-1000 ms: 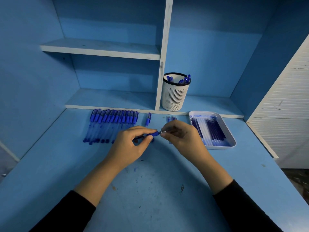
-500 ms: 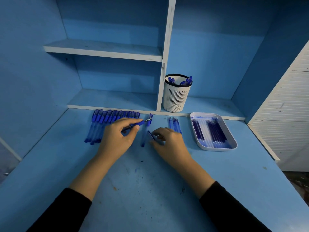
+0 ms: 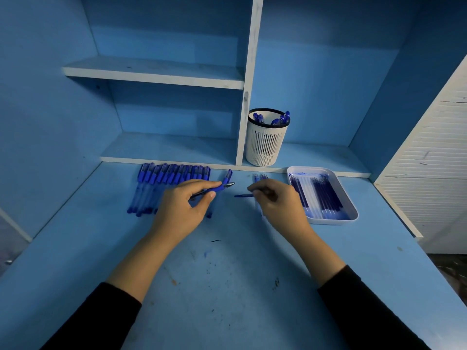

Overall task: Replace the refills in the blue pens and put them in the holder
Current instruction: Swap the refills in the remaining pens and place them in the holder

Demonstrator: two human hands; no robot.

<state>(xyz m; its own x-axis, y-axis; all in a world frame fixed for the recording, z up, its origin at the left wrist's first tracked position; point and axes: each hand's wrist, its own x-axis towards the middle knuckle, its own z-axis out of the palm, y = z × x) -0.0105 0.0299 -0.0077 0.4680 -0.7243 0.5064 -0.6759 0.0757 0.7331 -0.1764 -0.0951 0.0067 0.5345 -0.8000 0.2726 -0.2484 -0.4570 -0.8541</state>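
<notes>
Left hand (image 3: 182,210) pinches a pen (image 3: 214,189) between thumb and fingers, tip pointing right. Right hand (image 3: 278,205) curls round a thin blue piece (image 3: 243,195), refill or cap not distinguishable, whose end points towards the pen tip without touching it. Both hands are low over the table (image 3: 227,286). A loose pen (image 3: 228,175) lies beside the left hand, and a few thin sticks (image 3: 260,176), probably removed refills, lie behind the right. At left, a row of pens (image 3: 171,176) with clear barrels and blue caps lies along the shelf (image 3: 177,150) edge, judged still to be done. At right, a white tray (image 3: 353,213) holds refills (image 3: 318,195). The slotted holder (image 3: 265,145) stands on the shelf with several finished pens (image 3: 283,118) inside. A small share is complete and most remains.
</notes>
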